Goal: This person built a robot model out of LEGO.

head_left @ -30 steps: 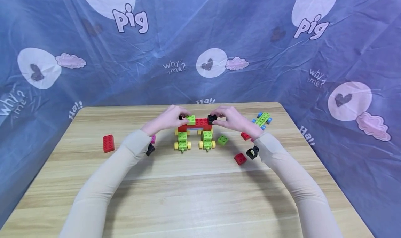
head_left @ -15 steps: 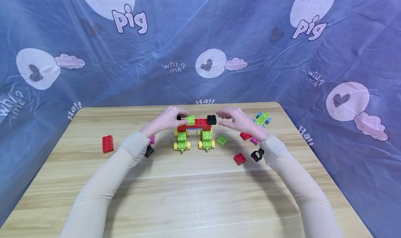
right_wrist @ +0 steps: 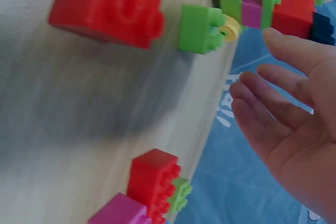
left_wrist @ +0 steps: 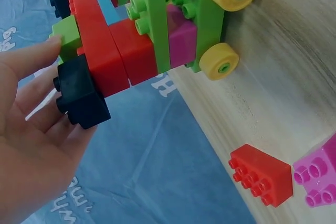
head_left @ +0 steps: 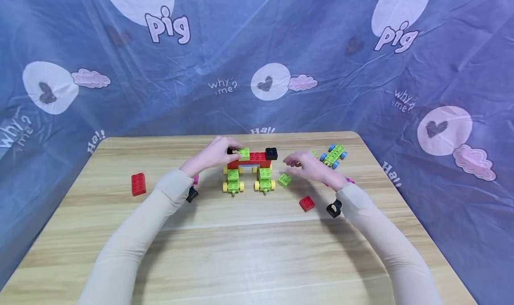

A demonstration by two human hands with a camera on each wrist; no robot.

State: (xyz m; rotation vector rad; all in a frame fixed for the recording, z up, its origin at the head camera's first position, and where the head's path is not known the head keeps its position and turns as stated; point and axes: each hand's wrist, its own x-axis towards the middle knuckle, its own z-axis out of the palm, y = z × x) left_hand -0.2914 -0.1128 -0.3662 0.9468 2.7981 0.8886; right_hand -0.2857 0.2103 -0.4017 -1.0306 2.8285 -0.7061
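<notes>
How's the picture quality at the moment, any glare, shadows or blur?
Head view: pale glare on the near table, soft shadow beneath the right sleeve; left wrist view: duller light, but the black brick near the left hand has fairly clear edges; right wrist view: broad shadow across the table, and the large-looking red brick up close looks soft.
</notes>
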